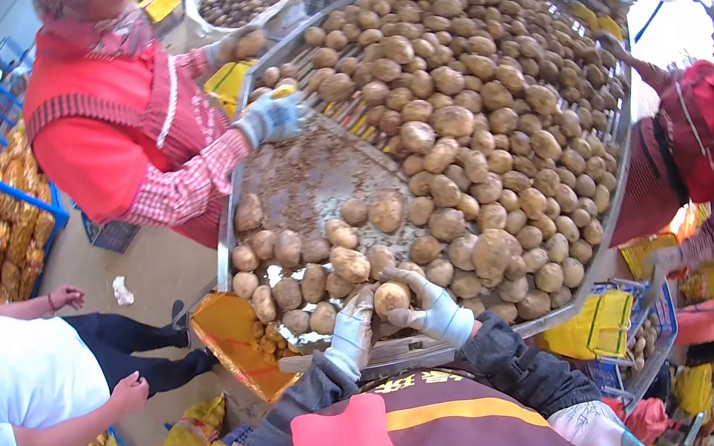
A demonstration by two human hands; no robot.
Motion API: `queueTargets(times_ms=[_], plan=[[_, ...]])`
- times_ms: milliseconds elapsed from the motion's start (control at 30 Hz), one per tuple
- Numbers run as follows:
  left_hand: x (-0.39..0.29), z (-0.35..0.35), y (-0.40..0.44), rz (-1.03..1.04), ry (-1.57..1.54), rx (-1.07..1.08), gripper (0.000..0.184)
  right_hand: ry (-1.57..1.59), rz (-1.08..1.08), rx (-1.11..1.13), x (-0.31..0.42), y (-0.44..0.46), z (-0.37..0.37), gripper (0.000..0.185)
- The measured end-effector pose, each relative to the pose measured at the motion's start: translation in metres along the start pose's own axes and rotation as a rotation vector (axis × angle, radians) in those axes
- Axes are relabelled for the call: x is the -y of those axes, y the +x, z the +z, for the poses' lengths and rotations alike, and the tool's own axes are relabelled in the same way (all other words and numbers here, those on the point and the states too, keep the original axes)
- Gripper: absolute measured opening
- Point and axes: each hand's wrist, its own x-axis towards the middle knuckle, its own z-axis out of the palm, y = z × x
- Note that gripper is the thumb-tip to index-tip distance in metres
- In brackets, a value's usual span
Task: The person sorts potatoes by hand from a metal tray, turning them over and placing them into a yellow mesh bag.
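At the near edge of the metal sorting table (363, 358), a round potato (392, 299) sits between my two gloved hands. My right hand (433, 309) curls its fingers around the potato from the right and behind. From the left, my left hand (354, 332) presses its fingers against the same potato. Both gloves are whitish with light blue cuffs. Several loose potatoes (285, 248) lie just beyond and left of my hands, and a large heap of potatoes (491, 129) covers the table's right and far side.
An orange bag (236, 338) hangs at the table's left corner. Across the left edge stands a co-worker in red (108, 131), with a gloved hand (272, 117) over the table. Another person in red (704, 134) is at the right. Yellow sacks (592, 328) lie right of me.
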Motion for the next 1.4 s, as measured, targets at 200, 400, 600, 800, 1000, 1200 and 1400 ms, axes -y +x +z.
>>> queueTargets(times_ms=[200, 400, 600, 800, 1000, 1200, 1400], plan=[[0.015, 0.034, 0.004, -0.065, 0.11, 0.1, 0.041, 0.251, 0.062, -0.143, 0.009, -0.044, -0.022, 0.064], [0.027, 0.055, 0.01, -0.189, 0.234, 0.101, 0.04, -0.467, -0.006, -0.505, 0.01, -0.054, -0.045, 0.028], [0.027, 0.054, 0.013, -0.129, 0.245, 0.106, 0.035, -0.063, 0.093, -0.405, -0.005, -0.064, -0.056, 0.037], [0.027, 0.057, 0.021, -0.246, 0.199, 0.164, 0.034, -0.291, -0.019, -0.363, 0.022, -0.077, -0.05, 0.035], [0.047, 0.069, 0.024, -0.254, 0.495, 0.274, 0.036, -0.298, 0.107, -0.717, 0.009, -0.088, -0.05, 0.019], [0.033, 0.092, 0.02, -0.395, 0.153, 0.403, 0.043, -0.111, 0.125, -0.803, -0.002, -0.101, -0.053, 0.026], [0.043, 0.1, 0.02, -0.273, 0.53, 0.503, 0.052, 0.096, 0.023, -0.766, -0.001, -0.121, -0.052, 0.031]])
